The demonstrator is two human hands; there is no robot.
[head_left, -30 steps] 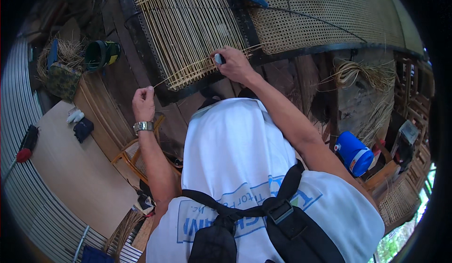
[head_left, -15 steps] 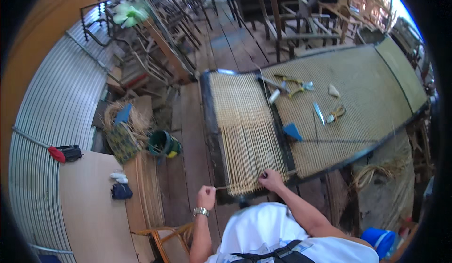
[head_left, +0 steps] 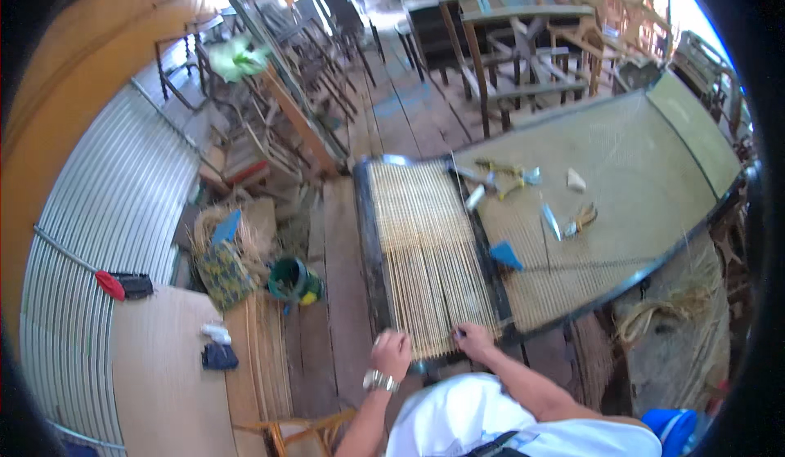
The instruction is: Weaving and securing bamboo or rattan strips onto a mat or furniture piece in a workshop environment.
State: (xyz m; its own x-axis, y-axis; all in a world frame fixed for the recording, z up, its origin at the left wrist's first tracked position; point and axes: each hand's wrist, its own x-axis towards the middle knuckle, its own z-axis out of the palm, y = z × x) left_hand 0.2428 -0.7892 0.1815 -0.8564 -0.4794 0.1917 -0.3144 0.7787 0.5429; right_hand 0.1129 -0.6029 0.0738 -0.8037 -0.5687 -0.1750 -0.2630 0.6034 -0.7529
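Note:
A dark-framed panel (head_left: 367, 244) lies before me, woven with pale cane (head_left: 417, 212) in its far half. Long parallel cane strands (head_left: 433, 289) run down its near half. My left hand (head_left: 392, 355) is closed at the near left corner, pinching what appears to be a cane strand whose end is hidden by the fingers. At the near edge, right of centre, my right hand (head_left: 474, 342) is closed over the strands with a small dark thing between its fingertips, too small to name.
A larger woven panel (head_left: 621, 163) on the right bears yellow-handled pliers (head_left: 511, 183), a blade (head_left: 551, 221), a second pair of pliers (head_left: 581, 218) and a blue piece (head_left: 506, 255). To the left are a green bucket (head_left: 294, 281) and a pale board (head_left: 168, 359). Chair frames (head_left: 523, 56) stand beyond.
My left hand has moved right, from outside the frame to the strands' near left corner; the strand stretched to it no longer shows. My right hand stays by the near edge. The view has shifted.

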